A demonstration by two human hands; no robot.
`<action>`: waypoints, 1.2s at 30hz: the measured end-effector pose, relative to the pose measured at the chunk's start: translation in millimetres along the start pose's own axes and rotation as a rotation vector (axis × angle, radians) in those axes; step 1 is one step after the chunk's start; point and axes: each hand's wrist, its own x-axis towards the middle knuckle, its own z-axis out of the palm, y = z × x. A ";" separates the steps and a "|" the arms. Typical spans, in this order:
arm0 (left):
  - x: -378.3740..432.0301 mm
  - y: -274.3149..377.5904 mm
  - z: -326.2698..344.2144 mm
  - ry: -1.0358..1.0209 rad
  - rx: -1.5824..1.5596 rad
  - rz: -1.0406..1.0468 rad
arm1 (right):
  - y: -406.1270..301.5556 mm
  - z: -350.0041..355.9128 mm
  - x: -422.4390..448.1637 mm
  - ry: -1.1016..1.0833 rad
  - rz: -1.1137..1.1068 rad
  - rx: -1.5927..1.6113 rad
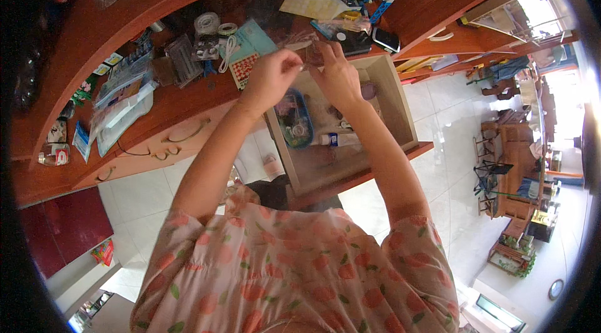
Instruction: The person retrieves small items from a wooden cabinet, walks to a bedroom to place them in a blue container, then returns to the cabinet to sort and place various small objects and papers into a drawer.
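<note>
Both hands are close together over the back of an open wooden drawer [289, 166]. My left hand [272, 74] has its fingers curled with thumb and forefinger near each other; a small pale thing may be at the tips. My right hand [335, 74] reaches to a clear, crinkled plastic bag [300, 43] at the shelf edge, and its fingertips partly cover it. Whether either hand grips the bag is not plain. Inside the drawer lie a blue-rimmed tray [310, 128] with small items, a white tube with a blue cap [345, 139] and a round purplish object [368, 90].
On the reddish wooden shelf [188, 105] stand tape rolls [207, 23], a coiled white cable [228, 53], packets [119, 112] and a black device [386, 40]. A curved upper shelf edge [155, 6] overhangs the left side. The drawer front [422, 149] juts towards my body.
</note>
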 end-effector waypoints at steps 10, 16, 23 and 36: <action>-60.7 -31.1 29.1 -0.206 -1.527 -0.177 | -8.1 -0.8 4.1 0.015 -0.064 -0.056; -56.9 -27.0 26.1 -0.116 -1.488 -0.300 | -5.9 1.9 0.7 0.058 0.002 -0.024; -55.9 -42.4 57.0 -0.073 -1.702 -0.479 | -4.3 -1.7 -1.6 0.039 0.080 0.105; -21.7 -21.1 74.4 -0.009 -1.714 -0.513 | -1.9 -8.8 -5.4 -0.019 0.140 0.355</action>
